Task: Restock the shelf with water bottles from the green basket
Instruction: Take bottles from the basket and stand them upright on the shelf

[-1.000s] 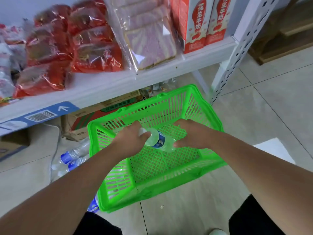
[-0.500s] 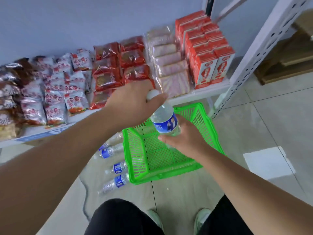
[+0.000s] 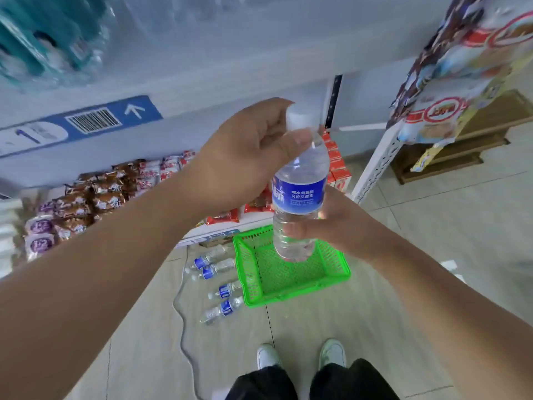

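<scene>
I hold a clear water bottle [image 3: 298,194] with a blue label and white cap upright in mid-air, below the front edge of a white shelf [image 3: 202,82]. My left hand [image 3: 248,157] grips its neck and cap. My right hand [image 3: 331,223] wraps its lower body from behind. The green basket [image 3: 288,284] sits on the floor beneath the bottle, and I see nothing inside it. Blurred teal-labelled bottles in plastic wrap [image 3: 49,39] stand on the shelf at the top left.
Several water bottles [image 3: 219,284] lie on the floor left of the basket. The lower shelf holds snack packets [image 3: 86,203] and red cartons [image 3: 337,166]. A white perforated upright [image 3: 375,168] stands right, with hanging snack bags [image 3: 461,67] above. My feet [image 3: 300,356] are near the bottom.
Both hands lifted the bottle out of the basket and raised it upright. My view rose from the basket to the upper shelf as I stood up.
</scene>
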